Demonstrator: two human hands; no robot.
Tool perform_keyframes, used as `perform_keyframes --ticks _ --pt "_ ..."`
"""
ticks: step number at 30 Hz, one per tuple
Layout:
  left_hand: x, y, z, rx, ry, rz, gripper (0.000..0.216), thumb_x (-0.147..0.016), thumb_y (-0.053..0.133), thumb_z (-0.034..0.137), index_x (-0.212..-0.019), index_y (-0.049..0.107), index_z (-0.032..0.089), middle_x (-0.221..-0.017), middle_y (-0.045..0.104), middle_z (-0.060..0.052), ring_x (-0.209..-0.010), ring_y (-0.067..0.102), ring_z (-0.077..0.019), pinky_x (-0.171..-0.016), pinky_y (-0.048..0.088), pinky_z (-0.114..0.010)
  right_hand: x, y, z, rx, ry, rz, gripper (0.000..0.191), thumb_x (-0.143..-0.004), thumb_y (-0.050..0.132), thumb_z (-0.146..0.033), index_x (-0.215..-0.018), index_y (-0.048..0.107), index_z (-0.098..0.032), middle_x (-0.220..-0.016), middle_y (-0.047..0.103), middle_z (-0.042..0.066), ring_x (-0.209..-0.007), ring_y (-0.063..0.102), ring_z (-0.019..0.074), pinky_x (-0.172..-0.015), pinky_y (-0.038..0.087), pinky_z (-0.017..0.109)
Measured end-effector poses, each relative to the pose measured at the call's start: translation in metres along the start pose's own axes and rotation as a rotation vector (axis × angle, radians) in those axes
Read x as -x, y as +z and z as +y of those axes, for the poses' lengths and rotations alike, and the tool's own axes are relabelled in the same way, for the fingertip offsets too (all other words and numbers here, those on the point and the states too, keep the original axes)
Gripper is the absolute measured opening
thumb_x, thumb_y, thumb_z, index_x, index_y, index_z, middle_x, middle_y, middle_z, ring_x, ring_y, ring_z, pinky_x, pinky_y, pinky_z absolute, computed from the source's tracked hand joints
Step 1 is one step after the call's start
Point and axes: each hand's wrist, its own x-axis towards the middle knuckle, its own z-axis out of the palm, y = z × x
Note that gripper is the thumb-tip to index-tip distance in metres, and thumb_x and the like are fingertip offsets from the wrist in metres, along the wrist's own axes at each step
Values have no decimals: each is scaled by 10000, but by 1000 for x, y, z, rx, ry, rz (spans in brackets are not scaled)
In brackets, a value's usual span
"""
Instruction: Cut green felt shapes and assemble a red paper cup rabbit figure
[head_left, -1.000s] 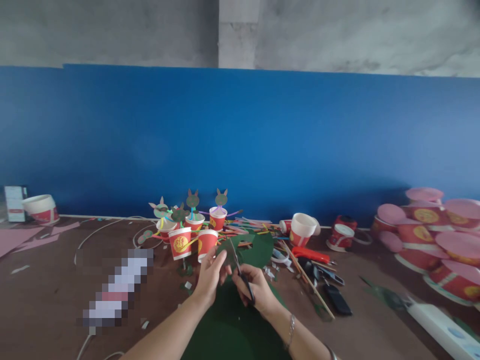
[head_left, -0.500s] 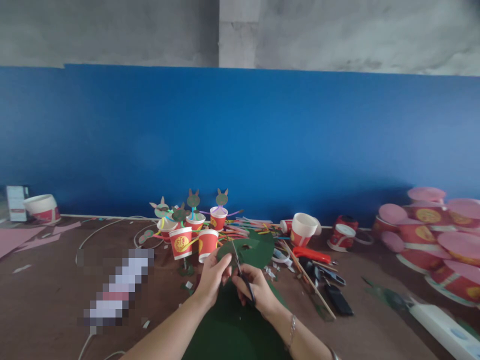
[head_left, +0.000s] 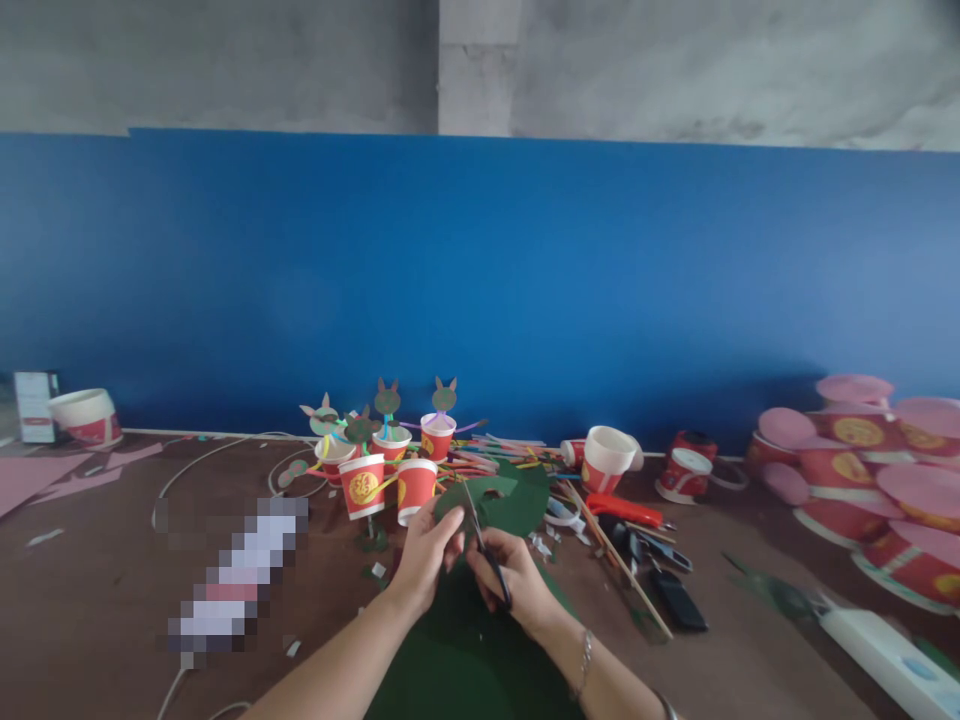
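A piece of dark green paper [head_left: 525, 500] with a curved cut-out is pinched at its left edge by my left hand [head_left: 429, 550]. My right hand [head_left: 511, 580] is closed around the handles of a pair of scissors [head_left: 492, 560], whose blades point up and left against the paper, close to my left fingers. Under both hands lies a larger dark green sheet [head_left: 465, 650]. Just beyond my left hand stand red paper cups [head_left: 362, 487], several bearing paper animal heads [head_left: 387, 399] on coloured stems.
Coloured pipe cleaners [head_left: 495, 455] lie behind the paper. On the right are an orange-red tool [head_left: 624, 509], wooden sticks [head_left: 622, 565], a black object [head_left: 677, 600], a white power strip [head_left: 885, 655] and stacked red cups with pink discs [head_left: 919, 490]. Pink paper [head_left: 45, 480] lies far left.
Almost nothing differs. The scissors and my right hand have shifted very slightly; my left hand keeps its place on the green paper.
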Motion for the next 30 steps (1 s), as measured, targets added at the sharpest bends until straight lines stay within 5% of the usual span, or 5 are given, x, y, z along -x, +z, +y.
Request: perform_keyframes --ticks 26,30 --pt "1 3 4 53 -2 68 289 -681 660 368 -671 448 172 -434 357 104 -355 292 -22 -357 178 -139 2 3 -8 -8 50 24 260 -674 660 -367 -642 507 -160 -370 376 -103 -285 311 29 -267 245 138" --pt "1 2 4 10 36 77 288 -701 635 407 -702 472 170 -438 455 78 -342 346 -37 -343 223 -147 2 3 -8 3 46 22 267 -677 655 -381 -641 512 -159 -361 369 -105 -282 308 30 -269 252 139"
